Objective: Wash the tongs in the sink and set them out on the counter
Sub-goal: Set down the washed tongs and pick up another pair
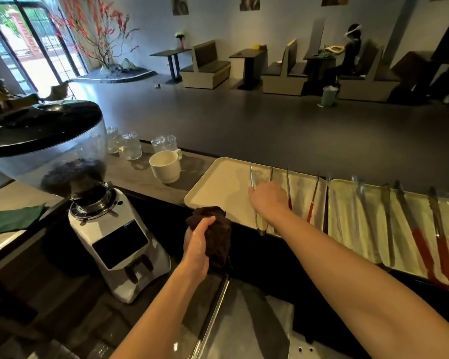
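Observation:
Plain steel tongs (254,200) lie on the left cream tray (218,182), their hinge end reaching over its near edge. My right hand (268,198) rests over them, fingers curled around their arms. Beside it on the same tray lie red-handled tongs (288,189) and a second red-handled pair (313,195). My left hand (198,235) grips a dark brown cloth (217,234) above the black counter edge. The right cream tray (347,229) carries several more tongs (415,229), some with red handles. The steel sink (244,327) lies below, between my arms.
A white coffee grinder (109,229) with a bean hopper stands at the left. A white mug (165,165) and upturned glasses (130,146) sit on the counter behind it. A green napkin (13,218) lies far left. Beyond the counter are café booths and a seated person (350,50).

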Available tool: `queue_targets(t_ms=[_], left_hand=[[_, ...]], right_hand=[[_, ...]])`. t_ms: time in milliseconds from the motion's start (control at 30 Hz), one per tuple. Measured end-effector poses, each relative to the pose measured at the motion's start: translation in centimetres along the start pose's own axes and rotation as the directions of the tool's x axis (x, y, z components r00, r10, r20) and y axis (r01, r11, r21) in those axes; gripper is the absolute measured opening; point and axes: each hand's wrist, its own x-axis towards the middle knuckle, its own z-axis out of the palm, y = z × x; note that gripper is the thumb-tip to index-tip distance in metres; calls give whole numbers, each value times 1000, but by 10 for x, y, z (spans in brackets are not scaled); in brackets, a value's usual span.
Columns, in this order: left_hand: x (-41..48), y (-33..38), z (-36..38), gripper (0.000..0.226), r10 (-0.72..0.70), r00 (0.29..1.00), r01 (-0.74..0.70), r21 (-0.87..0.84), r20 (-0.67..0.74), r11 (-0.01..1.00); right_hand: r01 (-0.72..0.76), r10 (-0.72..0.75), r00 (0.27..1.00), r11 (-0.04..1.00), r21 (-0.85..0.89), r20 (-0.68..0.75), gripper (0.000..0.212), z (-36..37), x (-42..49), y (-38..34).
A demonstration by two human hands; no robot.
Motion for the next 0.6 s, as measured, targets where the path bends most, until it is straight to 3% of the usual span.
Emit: queue_targets(t_ms=[167, 300, 433, 600], left_hand=[[-5, 0, -5, 11, 2, 1000, -2, 7, 27, 1000], [-10, 3, -33, 22, 16, 1000, -16, 3, 21, 1000], [-24, 2, -81, 24, 0, 1000, 0, -7, -3, 1000], [-43, -11, -147, 33, -86, 978, 83, -27, -190, 996]], right_hand=[[52, -63, 992, 994, -99, -106, 52, -13, -13, -3], [282, -265, 937, 958, 47, -227, 34, -18, -52, -19], [463, -451, 886, 862, 205, -108, 24, 20, -117, -38], [462, -510, 852, 837, 292, 114, 28, 93, -169, -66]])
